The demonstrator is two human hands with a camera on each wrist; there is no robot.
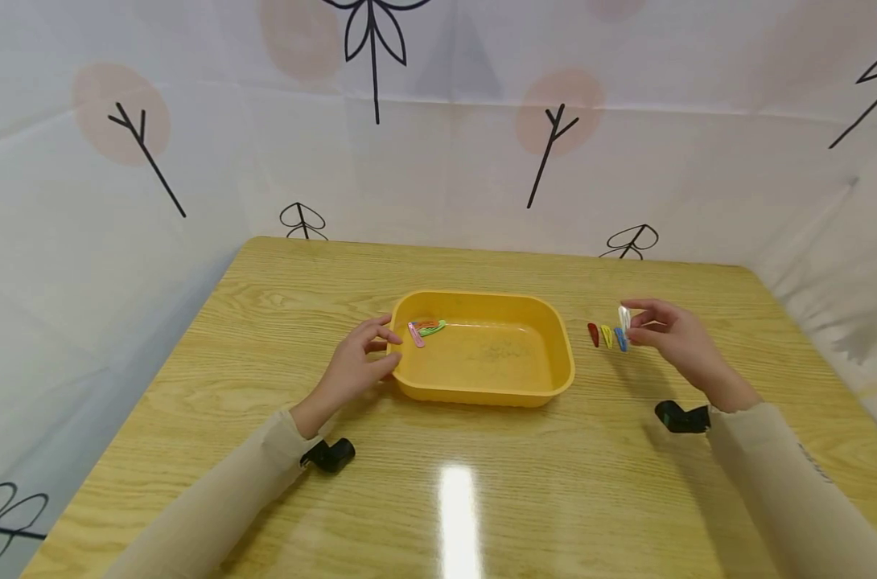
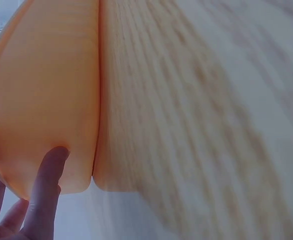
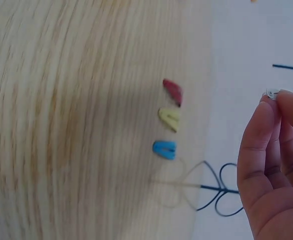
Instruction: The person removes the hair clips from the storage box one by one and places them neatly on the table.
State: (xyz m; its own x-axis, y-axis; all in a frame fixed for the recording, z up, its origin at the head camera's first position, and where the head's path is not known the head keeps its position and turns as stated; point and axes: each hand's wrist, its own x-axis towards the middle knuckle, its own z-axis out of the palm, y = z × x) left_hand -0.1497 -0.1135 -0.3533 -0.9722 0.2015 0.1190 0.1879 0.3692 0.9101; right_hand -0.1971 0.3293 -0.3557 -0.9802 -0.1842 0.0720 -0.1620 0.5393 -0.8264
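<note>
My right hand [image 1: 673, 338] pinches a white snap hair clip [image 1: 624, 318] between thumb and fingertips, raised over the table's right side. Just below it a red clip [image 3: 173, 92], a yellow clip [image 3: 170, 119] and a blue clip [image 3: 164, 149] lie in a row on the wood. At the left end of a yellow plastic tray [image 1: 482, 395], my left hand [image 1: 352, 358] holds the rim. Its thumb [image 2: 49, 175] presses the tray's outer wall in the left wrist view. Inside the tray's left end lie a pink clip [image 1: 416, 335], a green clip [image 1: 433, 329] and orange ones [image 1: 426, 324], partly overlapping.
The wood-grain table [image 1: 380, 515] carries the tray near its middle, with the row of clips to the right. A white patterned cloth [image 1: 438, 161] hangs behind the table's back edge. Black wrist cameras [image 1: 328, 455] sit under both sleeves.
</note>
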